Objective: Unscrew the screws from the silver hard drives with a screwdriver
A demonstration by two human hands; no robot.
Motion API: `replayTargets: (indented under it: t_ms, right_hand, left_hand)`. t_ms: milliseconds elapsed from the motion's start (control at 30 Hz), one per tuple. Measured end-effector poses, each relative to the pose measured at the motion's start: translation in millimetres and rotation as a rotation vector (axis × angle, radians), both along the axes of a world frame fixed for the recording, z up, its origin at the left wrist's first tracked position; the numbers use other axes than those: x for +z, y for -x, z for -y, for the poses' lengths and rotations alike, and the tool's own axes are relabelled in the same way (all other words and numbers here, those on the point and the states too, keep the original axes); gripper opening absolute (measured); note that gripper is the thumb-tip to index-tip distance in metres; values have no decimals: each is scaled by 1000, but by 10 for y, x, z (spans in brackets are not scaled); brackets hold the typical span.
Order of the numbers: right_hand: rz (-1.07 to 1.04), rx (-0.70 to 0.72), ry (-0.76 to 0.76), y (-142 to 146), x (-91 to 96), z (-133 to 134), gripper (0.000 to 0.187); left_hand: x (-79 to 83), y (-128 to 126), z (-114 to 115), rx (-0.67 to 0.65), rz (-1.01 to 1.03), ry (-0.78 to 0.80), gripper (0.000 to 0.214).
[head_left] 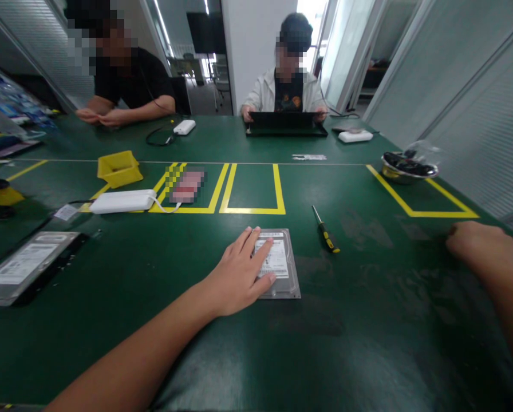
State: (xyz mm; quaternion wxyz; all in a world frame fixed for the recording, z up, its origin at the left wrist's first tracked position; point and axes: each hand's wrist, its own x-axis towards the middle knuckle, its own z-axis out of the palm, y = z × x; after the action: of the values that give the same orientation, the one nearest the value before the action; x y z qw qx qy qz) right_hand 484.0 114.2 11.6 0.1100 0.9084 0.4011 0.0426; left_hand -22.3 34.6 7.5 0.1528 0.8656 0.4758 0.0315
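Observation:
My left hand point(241, 272) lies on a hard drive point(287, 280), its fingers spread over the white label and covering the left part of the metal case. The drive rests flat on the green table. Off to the right, close to the table's edge, my right hand point(488, 243) is curled into a fist on the tabletop, with nothing visible in it. Between the two hands lies a screwdriver point(326, 234) with a yellow and black handle, its tip pointing away from me.
Another hard drive point(28, 260) lies at left. Beyond are a white power strip point(123, 201), a phone point(188, 186), a yellow bin point(118, 169) and a metal bowl point(409, 171) of dark items. Yellow tape point(252, 211) marks rectangles. Two people sit opposite; one holds a black panel point(286, 123).

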Motion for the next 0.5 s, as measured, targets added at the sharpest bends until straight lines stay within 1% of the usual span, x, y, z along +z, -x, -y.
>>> replayTargets:
  t_ms: [67, 200, 333, 500]
  right_hand:
    - [-8, -40, 29, 20, 2, -4, 29]
    - [-13, -45, 53, 31, -10, -2, 31]
    - [-5, -9, 62, 56, -19, 18, 36]
    - [-5, 58, 57, 125, 5, 83, 44]
  left_hand:
    - [2, 20, -4, -15, 2, 16, 71]
    - [29, 47, -6, -40, -7, 57, 72]
    - [53, 52, -12, -49, -10, 60, 72]
    - [41, 65, 1, -73, 2, -6, 72]
